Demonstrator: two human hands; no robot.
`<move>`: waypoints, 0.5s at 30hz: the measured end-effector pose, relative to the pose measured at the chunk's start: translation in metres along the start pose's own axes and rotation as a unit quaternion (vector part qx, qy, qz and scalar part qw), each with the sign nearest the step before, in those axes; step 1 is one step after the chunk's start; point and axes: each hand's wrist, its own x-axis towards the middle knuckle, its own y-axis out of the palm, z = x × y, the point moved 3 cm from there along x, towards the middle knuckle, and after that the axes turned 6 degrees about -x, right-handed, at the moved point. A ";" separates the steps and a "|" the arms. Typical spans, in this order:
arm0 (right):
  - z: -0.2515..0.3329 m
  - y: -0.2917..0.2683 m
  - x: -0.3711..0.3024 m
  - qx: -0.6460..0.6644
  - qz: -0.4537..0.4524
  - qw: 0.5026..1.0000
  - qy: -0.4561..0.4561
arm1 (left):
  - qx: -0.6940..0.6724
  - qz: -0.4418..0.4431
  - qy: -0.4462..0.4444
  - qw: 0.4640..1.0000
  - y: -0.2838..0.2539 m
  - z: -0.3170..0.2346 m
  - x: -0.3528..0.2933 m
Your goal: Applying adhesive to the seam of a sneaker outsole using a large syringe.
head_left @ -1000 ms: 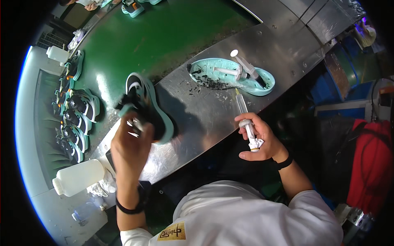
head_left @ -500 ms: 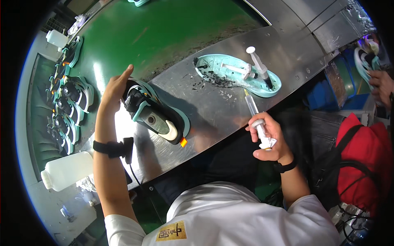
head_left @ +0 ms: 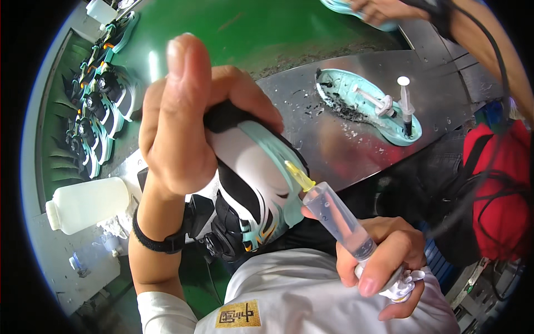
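Observation:
Close up in the middle, my left hand (head_left: 183,122) is wrapped round the heel end of a white, black and mint shoe (head_left: 245,158). The shoe is tilted, with its laced toe side toward my lap. Between the fingers of my right hand (head_left: 384,250) is a clear syringe (head_left: 339,220) with a yellow needle hub. Its tip is at the mint edge where the sole meets the upper; whether it touches cannot be told. On the metal table, a mint shoe sole (head_left: 346,79) serves as a tray for two more syringes, stained dark inside.
Several similar shoes (head_left: 105,108) stand in rows at left. A white plastic bottle (head_left: 92,203) lies below them. Dark scraps surround the sole tray. Another person's hand (head_left: 384,8) touches a mint sole on the green surface at the top. A red cloth item (head_left: 495,172) is at right.
The shoe has been lifted off the table and tilted in my left hand. My right hand has brought the syringe to it. Another person's arm has entered at the top right.

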 end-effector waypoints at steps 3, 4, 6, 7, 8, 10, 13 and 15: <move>0.001 0.004 0.001 0.007 0.008 1.000 0.011 | -0.005 0.035 0.030 0.999 0.003 -0.007 -0.002; 0.001 0.004 0.001 0.009 0.009 1.000 0.013 | 0.009 0.055 0.047 0.997 0.003 -0.009 -0.003; 0.000 0.005 0.000 0.009 0.007 1.000 0.017 | 0.019 0.076 0.054 0.995 0.002 -0.010 -0.004; -0.002 0.004 0.000 0.009 0.005 1.000 0.018 | 0.027 0.070 0.050 0.996 0.004 -0.011 -0.005; -0.002 0.004 0.000 0.008 0.006 1.000 0.019 | 0.036 0.063 0.047 0.996 0.005 -0.011 -0.006; -0.001 0.005 0.001 0.007 0.007 1.000 0.020 | 0.065 0.064 0.038 0.995 0.006 -0.015 -0.007; 0.000 0.004 -0.001 0.003 0.005 1.000 0.018 | 0.119 0.088 0.030 0.989 0.007 -0.018 -0.004; 0.001 0.003 -0.004 -0.001 0.003 1.000 0.018 | 0.144 0.109 0.029 0.983 0.009 -0.020 -0.001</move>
